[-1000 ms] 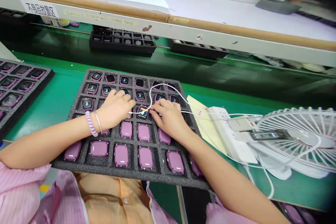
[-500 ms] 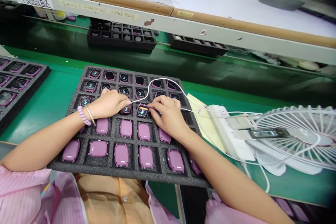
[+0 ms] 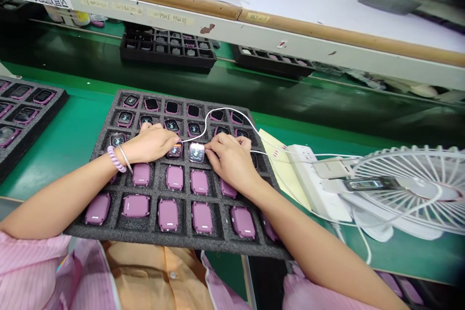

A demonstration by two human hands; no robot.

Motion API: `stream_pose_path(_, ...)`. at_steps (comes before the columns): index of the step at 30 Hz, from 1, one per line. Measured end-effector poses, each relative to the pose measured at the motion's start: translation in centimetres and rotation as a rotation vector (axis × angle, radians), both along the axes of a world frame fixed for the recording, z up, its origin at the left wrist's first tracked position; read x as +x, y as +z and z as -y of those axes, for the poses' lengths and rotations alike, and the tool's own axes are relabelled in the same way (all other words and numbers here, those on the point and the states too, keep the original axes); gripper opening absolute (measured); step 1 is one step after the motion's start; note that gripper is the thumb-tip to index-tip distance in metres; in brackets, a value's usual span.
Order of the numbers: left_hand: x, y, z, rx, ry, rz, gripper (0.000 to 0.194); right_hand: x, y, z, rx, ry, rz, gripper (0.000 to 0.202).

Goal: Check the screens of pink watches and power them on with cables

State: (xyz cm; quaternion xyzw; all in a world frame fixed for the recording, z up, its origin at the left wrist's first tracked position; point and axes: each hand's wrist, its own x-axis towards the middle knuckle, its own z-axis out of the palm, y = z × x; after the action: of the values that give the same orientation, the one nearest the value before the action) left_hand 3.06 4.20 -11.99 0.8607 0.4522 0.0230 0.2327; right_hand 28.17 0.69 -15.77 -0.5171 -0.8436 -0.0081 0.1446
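Observation:
A dark foam tray (image 3: 150, 235) holds smartwatches in purple cases, screens up in the far rows and backs up in the near rows. My left hand (image 3: 156, 143) pinches the end of a white charging cable (image 3: 206, 123) at a watch (image 3: 176, 150) whose screen is lit with an orange band. Just to the right, a second watch (image 3: 196, 153) glows with a pale screen. At its right side my right hand (image 3: 232, 155) is closed on another white charging cable (image 3: 258, 152). Both plug tips are hidden by my fingers.
Right of the tray stand a white power strip (image 3: 308, 179) with plugged-in adapters, yellow paper (image 3: 272, 147) and a white fan (image 3: 410, 189). Another watch tray (image 3: 54, 101) lies at the left. Beyond are more trays (image 3: 167, 58) beneath a shelf (image 3: 218, 14).
The left watch's screen now shows an orange band. The right watch's screen has turned from a dark face with an orange band to pale. My hands have hardly moved.

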Motion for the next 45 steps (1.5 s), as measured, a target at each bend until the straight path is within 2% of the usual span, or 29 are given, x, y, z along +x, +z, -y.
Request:
stream_pose_path(4, 0.2, 0.2, 0.1, -0.006, 0.007, -0.025, 0.045, 0.0, 0.4, -0.2, 0.09, -0.015, -0.047, 0.022)
stream_pose_path(8, 0.3, 0.5, 0.2, -0.031, 0.04, -0.017, 0.044, 1.0, 0.8, -0.6, 0.211, -0.11, -0.148, 0.024)
stream_pose_path(12, 0.6, 0.5, 0.3, -0.067, 0.086, 0.039, 0.038, 1.9, 0.5, -0.5, 0.214, -0.123, -0.223, 0.024)
stream_pose_path(15, 0.9, 0.0, 0.0, -0.082, 0.196, 0.198, 0.026, 2.1, 0.4, -0.5, 0.231, -0.125, -0.236, 0.024)
stream_pose_path(18, 0.6, 0.0, -0.5, -0.025, 0.344, 0.443, 0.016, 2.7, 1.2, -0.6, 0.278, -0.115, -0.283, 0.025)
stream_pose_path(20, -0.7, 1.0, -0.3, 0.039, 0.405, 0.684, 0.015, 3.6, 2.3, -0.1, 0.273, -0.048, -0.347, 0.022)
stream_pose_path(22, -3.1, 2.7, 0.8, 0.115, 0.44, 0.903, 0.024, 5.0, 3.2, 1.3, 0.231, 0.032, -0.401, 0.016)
stream_pose_path(23, -4.5, 3.6, 1.7, 0.163, 0.456, 0.945, 0.028, 5.9, 3.5, 2.2, 0.218, 0.047, -0.409, 0.013)
stream_pose_path(25, -7.5, 4.9, 4.0, 0.232, 0.463, 0.832, 0.028, 8.0, 3.4, 4.5, 0.154, 0.056, -0.417, 0.009)
stream_pose_path(27, -10.1, 5.2, 6.4, 0.217, 0.369, 0.619, 0.021, 10.3, 2.6, 6.7, 0.026, -0.014, -0.391, 0.007)
stream_pose_path(30, -12.4, 3.5, 9.3, 0.131, 0.205, 0.378, 0.017, 12.7, 1.0, 8.9, -0.065, -0.05, -0.376, 0.007)
stream_pose_path(32, -13.1, 2.0, 10.4, 0.146, 0.162, 0.253, 0.019, 13.2, 0.7, 9.7, -0.052, -0.036, -0.334, 0.008)
stream_pose_path(35, -13.1, 1.1, 11.2, 0.263, 0.103, 0.066, 0.024, 12.5, 1.7, 10.2, 0.058, -0.068, -0.214, 0.013)
stream_pose_path(36, -12.9, 1.2, 11.2, 0.321, 0.076, -0.016, 0.026, 12.1, 2.3, 10.2, 0.108, -0.082, -0.186, 0.016)
stream_pose_path(39, -11.9, 2.2, 11.0, 0.582, -0.028, -0.274, 0.034, 11.4, 3.5, 9.9, 0.108, -0.035, -0.194, 0.012)
stream_pose_path(42, -10.7, 3.0, 10.8, 0.789, -0.228, -0.33, 0.047, 11.2, 3.5, 9.7, 0.04, 0.02, -0.224, 0.013)
stream_pose_path(44, -10.3, 3.0, 10.5, 0.824, -0.302, -0.326, 0.054, 11.2, 3.0, 9.7, -0.004, 0.044, -0.204, 0.015)
stream_pose_path(45, -10.3, 2.9, 10.2, 0.816, -0.298, -0.318, 0.054, 11.2, 2.7, 9.7, -0.016, 0.048, -0.189, 0.015)
